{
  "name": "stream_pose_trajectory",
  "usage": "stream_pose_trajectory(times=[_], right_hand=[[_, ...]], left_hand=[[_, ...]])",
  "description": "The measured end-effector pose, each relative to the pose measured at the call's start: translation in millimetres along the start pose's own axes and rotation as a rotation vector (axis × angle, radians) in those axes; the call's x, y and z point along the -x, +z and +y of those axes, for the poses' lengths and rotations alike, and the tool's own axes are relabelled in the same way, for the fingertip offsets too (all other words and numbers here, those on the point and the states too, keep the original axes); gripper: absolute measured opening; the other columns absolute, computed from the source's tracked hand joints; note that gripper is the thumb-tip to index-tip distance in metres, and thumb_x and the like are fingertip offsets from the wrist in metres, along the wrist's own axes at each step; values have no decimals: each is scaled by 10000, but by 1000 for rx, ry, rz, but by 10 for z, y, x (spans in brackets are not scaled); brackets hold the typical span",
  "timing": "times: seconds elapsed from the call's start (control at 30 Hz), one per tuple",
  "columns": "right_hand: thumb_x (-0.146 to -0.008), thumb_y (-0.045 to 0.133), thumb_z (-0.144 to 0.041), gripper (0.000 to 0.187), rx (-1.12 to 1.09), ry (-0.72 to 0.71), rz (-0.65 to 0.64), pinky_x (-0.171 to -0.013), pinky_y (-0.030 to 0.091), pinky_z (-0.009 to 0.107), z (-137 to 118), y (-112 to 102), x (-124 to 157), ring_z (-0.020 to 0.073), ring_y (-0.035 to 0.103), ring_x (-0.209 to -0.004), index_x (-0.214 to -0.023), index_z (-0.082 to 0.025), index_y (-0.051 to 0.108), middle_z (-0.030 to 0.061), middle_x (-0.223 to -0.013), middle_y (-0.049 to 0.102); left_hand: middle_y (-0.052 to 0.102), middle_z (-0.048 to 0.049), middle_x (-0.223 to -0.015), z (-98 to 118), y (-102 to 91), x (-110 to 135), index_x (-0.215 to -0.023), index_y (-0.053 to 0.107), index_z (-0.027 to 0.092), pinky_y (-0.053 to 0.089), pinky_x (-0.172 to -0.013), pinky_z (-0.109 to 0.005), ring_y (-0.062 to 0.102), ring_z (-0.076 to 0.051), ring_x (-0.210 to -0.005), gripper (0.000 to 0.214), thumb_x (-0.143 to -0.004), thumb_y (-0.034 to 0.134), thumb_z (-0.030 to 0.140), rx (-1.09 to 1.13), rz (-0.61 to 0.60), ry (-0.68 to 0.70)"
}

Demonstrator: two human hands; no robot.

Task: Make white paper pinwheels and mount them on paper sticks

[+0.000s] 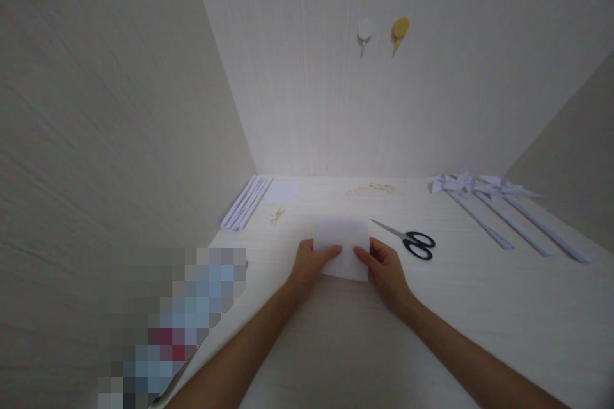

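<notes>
A square sheet of white paper (341, 234) is held up in front of me over the table. My left hand (311, 263) grips its left edge, thumb on the near face and fingers behind. On the opposite edge, my right hand (386, 270) pinches the sheet the same way. Both thumbs point inward with a small gap between them. Just right of the paper lies a pair of scissors (407, 239) with black handles, its blades pointing to the far left. The fingers behind the sheet are mostly hidden.
Rolled white paper sticks (245, 203) lie at the far left, beside a flat white sheet (283, 192) and some cotton swabs (277, 215). Paper pinwheels (463, 184) on sticks rest at the right. Thin tan pieces (374, 188) lie near the back wall, which carries two hooks (400, 28).
</notes>
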State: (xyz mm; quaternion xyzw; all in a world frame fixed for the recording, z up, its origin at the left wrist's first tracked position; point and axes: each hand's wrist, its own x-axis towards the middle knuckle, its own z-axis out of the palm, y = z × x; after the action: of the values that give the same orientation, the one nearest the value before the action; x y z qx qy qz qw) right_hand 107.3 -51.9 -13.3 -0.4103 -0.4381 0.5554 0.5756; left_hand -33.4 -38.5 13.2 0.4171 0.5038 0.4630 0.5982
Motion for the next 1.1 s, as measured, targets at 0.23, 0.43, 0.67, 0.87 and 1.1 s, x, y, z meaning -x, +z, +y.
stream_pose_trajectory(times=[0.23, 0.43, 0.67, 0.87, 1.1], right_hand=[[-641, 654, -331, 157, -39, 12, 8, -536, 412, 282, 21, -12, -20, 138, 514, -548, -657, -191, 585, -6, -634, 603], [-632, 659, -340, 175, -49, 24, 22, -528, 431, 287, 2, 2, -11, 160, 536, -577, -695, -188, 599, 8, -629, 614], [-646, 647, -347, 180, -114, 13, 121, -574, 422, 293, -7, 0, -40, 151, 534, -581, -714, -183, 617, 7, -667, 631], [-654, 631, -377, 209, 63, -19, 105, -521, 373, 269, 30, 19, -33, 137, 484, -533, -653, -170, 603, 0, -583, 582], [-744, 504, -341, 196, 717, -378, 195, -517, 368, 254, -219, -306, -117, 138, 473, -581, -672, -169, 561, 23, -663, 547]], left_hand=[[674, -114, -711, 12, -2, -11, -759, 637, 78, 485, -645, -324, 619, -196, -625, 256, -576, 674, 254, 161, -112, -68], [673, -103, -737, 22, -9, -19, -751, 624, 97, 480, -680, -312, 623, -193, -664, 204, -592, 663, 219, 254, -169, -94], [652, -110, -904, -40, 36, 4, -821, 618, 89, 462, -792, -305, 599, -205, -854, 211, -639, 604, 193, 589, -312, -9], [641, -88, -965, -68, 190, 54, -932, 587, 121, 456, -813, -308, 588, -185, -886, 291, -645, 620, 157, 513, -140, 59], [665, -66, -799, -104, 109, -36, -805, 613, 107, 481, -703, -284, 608, -157, -711, 246, -606, 670, 239, 351, 18, 82]])
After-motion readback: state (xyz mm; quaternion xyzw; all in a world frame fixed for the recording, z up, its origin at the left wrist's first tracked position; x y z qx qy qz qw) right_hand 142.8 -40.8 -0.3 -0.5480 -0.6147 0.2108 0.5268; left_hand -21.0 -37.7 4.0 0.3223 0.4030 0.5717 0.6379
